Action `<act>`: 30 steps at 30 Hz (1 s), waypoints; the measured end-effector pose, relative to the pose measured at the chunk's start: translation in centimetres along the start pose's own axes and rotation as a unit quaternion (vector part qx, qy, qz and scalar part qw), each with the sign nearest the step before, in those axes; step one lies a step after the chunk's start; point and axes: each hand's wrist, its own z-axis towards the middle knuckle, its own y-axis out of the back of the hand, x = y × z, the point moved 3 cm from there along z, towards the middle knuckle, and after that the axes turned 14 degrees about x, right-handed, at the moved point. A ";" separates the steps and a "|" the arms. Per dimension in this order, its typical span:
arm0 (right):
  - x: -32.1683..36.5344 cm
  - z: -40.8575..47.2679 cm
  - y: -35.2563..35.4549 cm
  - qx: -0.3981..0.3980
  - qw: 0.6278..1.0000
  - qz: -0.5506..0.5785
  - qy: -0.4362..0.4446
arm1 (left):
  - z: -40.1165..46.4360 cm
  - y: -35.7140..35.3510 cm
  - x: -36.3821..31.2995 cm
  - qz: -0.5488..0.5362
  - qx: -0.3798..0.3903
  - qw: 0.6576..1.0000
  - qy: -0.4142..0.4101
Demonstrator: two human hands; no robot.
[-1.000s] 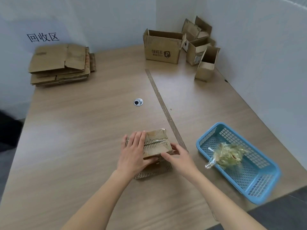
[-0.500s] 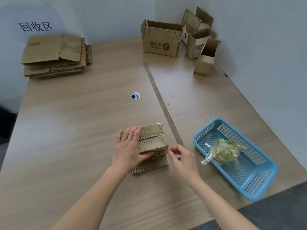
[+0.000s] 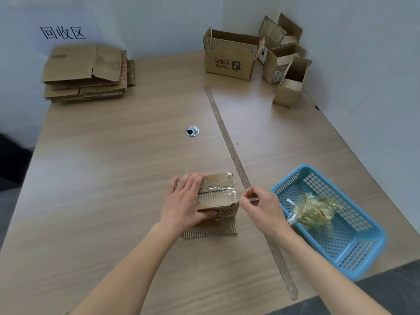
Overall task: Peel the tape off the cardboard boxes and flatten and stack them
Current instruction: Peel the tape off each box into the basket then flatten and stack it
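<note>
— While the left hand (image 3: 185, 202) lies over the small taped box (image 3: 217, 196) at lower centre, what's it doing w/ its fingers?
— Spread over the box's top left, thumb curled round the near face; it grips the box & holds it down on the wooden surface (image 3: 113, 178).
— And the right hand (image 3: 261, 206)?
— Just right of the box. Thumb & forefinger are pinched together on a strip of clear tape (image 3: 236, 197) running from the box's right edge. Other fingers loosely curled.
— Under the box?
— A corrugated flap (image 3: 210, 230) lies flat on the surface, sticking out toward the bottom of the frame.
— Rest of the boxes?
— Flattened stack (image 3: 86, 72) at upper left, below the wall lettering. Open boxes (image 3: 256, 57) grouped at upper right, against the corner.
— Lower right?
— Blue basket (image 3: 354, 253) w/ a wad of crumpled tape (image 3: 313, 211) inside. A tape strip (image 3: 229, 144) runs down the surface's middle, a cable hole (image 3: 192, 131) to its left.
</note>
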 end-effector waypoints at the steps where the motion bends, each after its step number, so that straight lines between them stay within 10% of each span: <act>1: 0.1 0.5 0.2 -0.004 1.000 -0.003 0.003 | 0.0 0.1 0.0 -0.008 -0.003 1.000 -0.004; 20: 0.1 0.4 0.9 0.055 0.978 -0.108 0.172 | -0.1 -0.3 0.2 -0.008 -0.025 0.999 -0.021; 30: 0.5 2.9 1.6 0.026 0.997 -0.020 0.076 | -0.1 -0.3 0.0 0.016 -0.015 0.999 -0.033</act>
